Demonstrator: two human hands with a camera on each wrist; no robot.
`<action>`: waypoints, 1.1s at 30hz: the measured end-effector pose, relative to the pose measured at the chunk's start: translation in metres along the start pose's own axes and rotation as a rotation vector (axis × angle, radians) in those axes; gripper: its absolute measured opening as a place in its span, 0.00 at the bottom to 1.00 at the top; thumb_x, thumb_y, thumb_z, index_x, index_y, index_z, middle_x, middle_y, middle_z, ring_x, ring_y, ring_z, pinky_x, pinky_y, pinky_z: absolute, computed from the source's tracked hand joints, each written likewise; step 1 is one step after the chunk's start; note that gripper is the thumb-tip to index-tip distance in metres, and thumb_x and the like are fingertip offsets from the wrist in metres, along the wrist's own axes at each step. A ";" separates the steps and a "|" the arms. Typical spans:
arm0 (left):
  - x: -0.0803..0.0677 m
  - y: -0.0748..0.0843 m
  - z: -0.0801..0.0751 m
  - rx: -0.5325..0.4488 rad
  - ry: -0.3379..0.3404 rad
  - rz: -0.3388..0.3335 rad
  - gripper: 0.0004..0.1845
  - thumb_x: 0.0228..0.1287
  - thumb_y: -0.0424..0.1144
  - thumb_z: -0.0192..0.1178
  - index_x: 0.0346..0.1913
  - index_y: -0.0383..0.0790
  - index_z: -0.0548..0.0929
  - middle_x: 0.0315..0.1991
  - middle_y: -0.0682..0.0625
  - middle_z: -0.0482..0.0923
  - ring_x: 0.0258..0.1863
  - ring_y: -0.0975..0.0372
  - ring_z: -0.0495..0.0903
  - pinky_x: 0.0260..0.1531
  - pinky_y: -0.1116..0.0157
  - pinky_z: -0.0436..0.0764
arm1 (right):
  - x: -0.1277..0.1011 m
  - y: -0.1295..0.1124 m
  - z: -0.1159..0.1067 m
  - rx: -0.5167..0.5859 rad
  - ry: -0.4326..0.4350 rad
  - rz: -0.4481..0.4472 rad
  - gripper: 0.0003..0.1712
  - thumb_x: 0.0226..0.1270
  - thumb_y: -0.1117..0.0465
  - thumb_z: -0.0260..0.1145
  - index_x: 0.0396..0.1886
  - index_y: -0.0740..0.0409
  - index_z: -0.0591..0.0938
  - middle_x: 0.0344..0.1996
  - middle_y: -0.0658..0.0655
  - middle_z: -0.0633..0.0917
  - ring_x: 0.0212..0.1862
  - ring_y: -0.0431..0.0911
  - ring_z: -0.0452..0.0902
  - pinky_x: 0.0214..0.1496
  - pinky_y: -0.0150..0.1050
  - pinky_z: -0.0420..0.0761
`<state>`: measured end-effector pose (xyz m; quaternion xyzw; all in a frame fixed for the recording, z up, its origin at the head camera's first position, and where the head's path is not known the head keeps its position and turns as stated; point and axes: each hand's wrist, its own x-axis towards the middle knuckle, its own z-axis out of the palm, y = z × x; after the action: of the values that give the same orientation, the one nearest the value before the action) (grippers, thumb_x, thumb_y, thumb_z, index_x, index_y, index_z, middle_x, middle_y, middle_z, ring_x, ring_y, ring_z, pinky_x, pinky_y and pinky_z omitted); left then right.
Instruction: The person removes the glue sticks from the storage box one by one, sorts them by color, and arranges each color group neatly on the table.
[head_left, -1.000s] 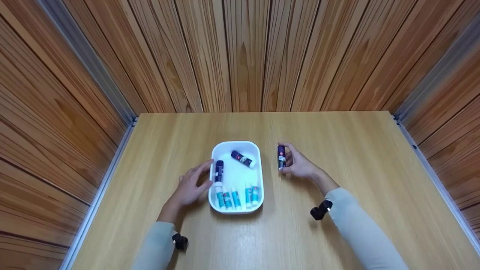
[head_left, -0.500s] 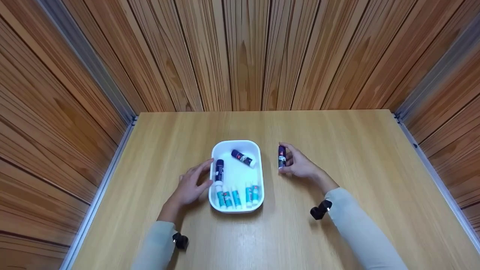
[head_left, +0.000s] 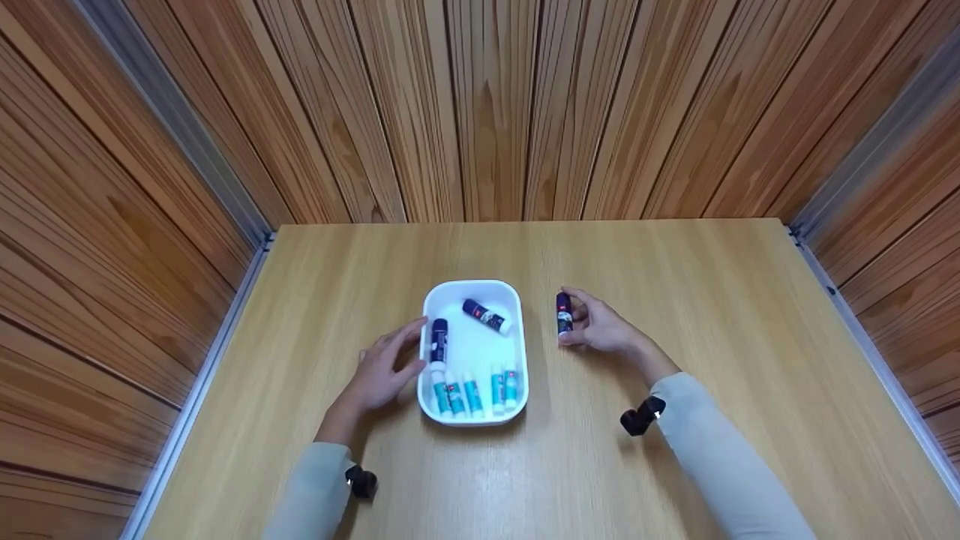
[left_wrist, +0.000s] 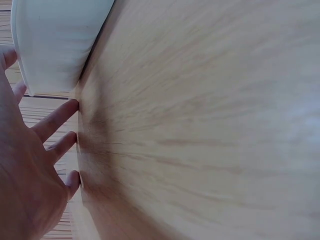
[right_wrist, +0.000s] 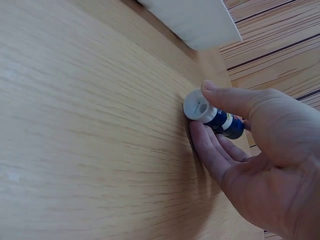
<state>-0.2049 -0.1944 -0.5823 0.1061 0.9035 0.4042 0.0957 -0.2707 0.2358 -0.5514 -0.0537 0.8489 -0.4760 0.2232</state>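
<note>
My right hand [head_left: 600, 326] holds a dark purple glue stick [head_left: 564, 313] between thumb and fingers, at the tabletop to the right of the tray. In the right wrist view, the white base of this glue stick [right_wrist: 199, 106] faces the camera, with the thumb at its edge and fingers beneath. My left hand [head_left: 384, 373] touches the left side of the white tray [head_left: 523, 349] with spread, relaxed fingers. Inside the tray lie a slanted dark purple glue stick [head_left: 486, 316], another one [head_left: 439, 341] along the left wall, and several teal-and-white glue sticks [head_left: 472, 397] at the near end.
The tray stands mid-way on a light wooden table [head_left: 652, 270]. Wood-panelled walls [head_left: 491, 112] enclose it at the back and both sides, with metal rails [head_left: 202, 375] along the side edges. A small black camera sits on each wrist.
My right hand's fingers shift very slightly to the right around the glue stick. The left hand, the tray and its contents stay in place.
</note>
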 end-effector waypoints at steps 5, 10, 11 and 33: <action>-0.001 0.002 -0.001 0.001 -0.002 0.002 0.39 0.83 0.58 0.62 0.89 0.78 0.58 0.90 0.58 0.66 0.92 0.47 0.58 0.86 0.29 0.51 | -0.001 0.000 -0.001 0.020 -0.007 0.000 0.58 0.78 0.67 0.75 0.96 0.49 0.51 0.69 0.71 0.73 0.57 0.52 0.79 0.53 0.35 0.81; -0.001 0.001 -0.001 0.006 0.001 -0.001 0.40 0.83 0.57 0.63 0.89 0.78 0.58 0.90 0.57 0.67 0.92 0.46 0.58 0.86 0.31 0.52 | -0.001 0.001 0.000 0.031 -0.009 -0.004 0.58 0.77 0.68 0.75 0.95 0.51 0.51 0.67 0.69 0.73 0.56 0.51 0.78 0.51 0.34 0.82; -0.001 0.001 -0.001 0.005 0.003 -0.001 0.40 0.83 0.57 0.63 0.89 0.78 0.58 0.89 0.57 0.67 0.91 0.46 0.58 0.85 0.30 0.52 | 0.000 0.000 0.000 0.033 -0.010 -0.005 0.58 0.77 0.68 0.75 0.95 0.51 0.52 0.67 0.69 0.73 0.56 0.50 0.78 0.51 0.34 0.82; 0.000 0.000 0.000 0.001 0.011 -0.005 0.39 0.83 0.59 0.63 0.89 0.79 0.58 0.89 0.58 0.68 0.91 0.47 0.60 0.84 0.31 0.53 | -0.007 -0.022 -0.019 -0.022 -0.014 -0.036 0.56 0.79 0.62 0.74 0.95 0.49 0.51 0.74 0.72 0.71 0.63 0.58 0.79 0.60 0.46 0.86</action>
<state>-0.2050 -0.1948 -0.5824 0.1016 0.9045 0.4039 0.0916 -0.2754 0.2411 -0.5221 -0.0749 0.8514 -0.4703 0.2199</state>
